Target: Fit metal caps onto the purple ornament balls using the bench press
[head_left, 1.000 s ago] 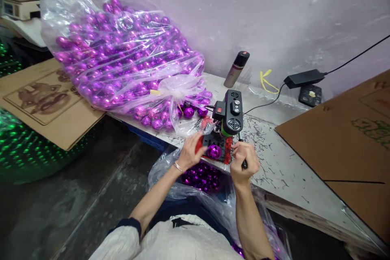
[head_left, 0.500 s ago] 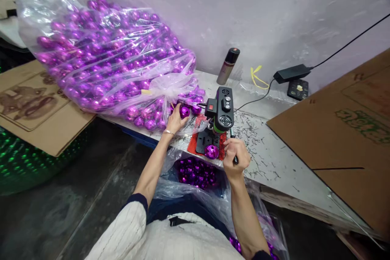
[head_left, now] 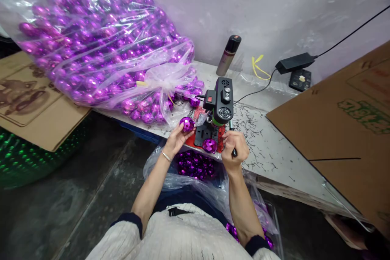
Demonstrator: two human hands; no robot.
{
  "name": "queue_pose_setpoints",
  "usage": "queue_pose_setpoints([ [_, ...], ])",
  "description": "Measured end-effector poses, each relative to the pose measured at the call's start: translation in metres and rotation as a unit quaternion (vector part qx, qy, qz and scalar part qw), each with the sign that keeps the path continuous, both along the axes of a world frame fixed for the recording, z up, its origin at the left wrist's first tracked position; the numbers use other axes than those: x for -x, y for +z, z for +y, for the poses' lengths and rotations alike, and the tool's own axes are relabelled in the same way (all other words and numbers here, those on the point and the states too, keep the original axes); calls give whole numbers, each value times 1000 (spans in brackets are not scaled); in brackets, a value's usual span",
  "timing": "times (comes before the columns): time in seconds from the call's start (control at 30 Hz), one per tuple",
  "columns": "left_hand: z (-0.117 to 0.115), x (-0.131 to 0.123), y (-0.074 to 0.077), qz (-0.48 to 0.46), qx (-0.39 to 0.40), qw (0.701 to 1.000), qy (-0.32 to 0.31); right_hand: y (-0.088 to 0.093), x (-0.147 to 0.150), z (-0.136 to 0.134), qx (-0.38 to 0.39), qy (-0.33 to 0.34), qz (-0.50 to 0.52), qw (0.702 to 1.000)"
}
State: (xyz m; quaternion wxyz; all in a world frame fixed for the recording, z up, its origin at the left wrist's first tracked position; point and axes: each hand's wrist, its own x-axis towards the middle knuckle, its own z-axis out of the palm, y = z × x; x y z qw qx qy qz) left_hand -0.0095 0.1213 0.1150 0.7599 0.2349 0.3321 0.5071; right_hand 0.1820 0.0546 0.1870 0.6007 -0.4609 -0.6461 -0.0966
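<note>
My left hand (head_left: 177, 138) holds a shiny purple faceted ball ornament (head_left: 187, 124) in its fingers, left of a small black bench press (head_left: 224, 101). My right hand (head_left: 234, 148) is wrapped round the press's black-ended lever (head_left: 234, 152). Another purple ball (head_left: 209, 145) rests at the front of the press's black slotted base (head_left: 200, 134), close to my right hand. A red mat (head_left: 221, 133) lies under the base. Behind my left hand, a big clear plastic bag (head_left: 164, 83) bulges with purple balls, and several balls lie around its gathered neck.
More purple balls fill an open bag (head_left: 196, 165) below the table edge. A spray can (head_left: 228, 55), a yellow tie (head_left: 258, 68) and a black power adapter (head_left: 295, 63) stand or lie along the wall. Black scraps litter the white tabletop (head_left: 274, 142). A cardboard box (head_left: 344, 130) is at right.
My left hand has drawn back from the bag's neck toward me, bringing a purple ball with it. My right hand stays on the lever. The whole view has shifted slightly.
</note>
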Motion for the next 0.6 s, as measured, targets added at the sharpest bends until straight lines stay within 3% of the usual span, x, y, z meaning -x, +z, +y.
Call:
queue_pose_setpoints([
  [0.1, 4, -12, -9, 110, -59, 992, 4, 1, 1, 0, -2, -2, -2, 1000],
  [0.17, 7, -22, -17, 209, -123, 970, 4, 2, 1, 0, -2, -3, -5, 1000],
  [0.23, 8, -30, -25, 309, -195, 931, -6, 2, 0, 0, -2, -2, -11, 1000],
  [0.33, 9, -35, -32, 437, -305, 846, -16, 1, -1, -1, 0, 0, -17, 1000],
  [0.43, 10, -35, -34, 501, -397, 769, -16, -1, -1, -1, 6, 1, -14, 1000],
  [0.5, 11, -34, -35, 512, -440, 738, -18, -2, -2, -2, 8, 1, -11, 1000],
  [0.6, 12, -36, -35, 508, -482, 714, -21, -3, -2, -2, 8, 3, -11, 1000],
])
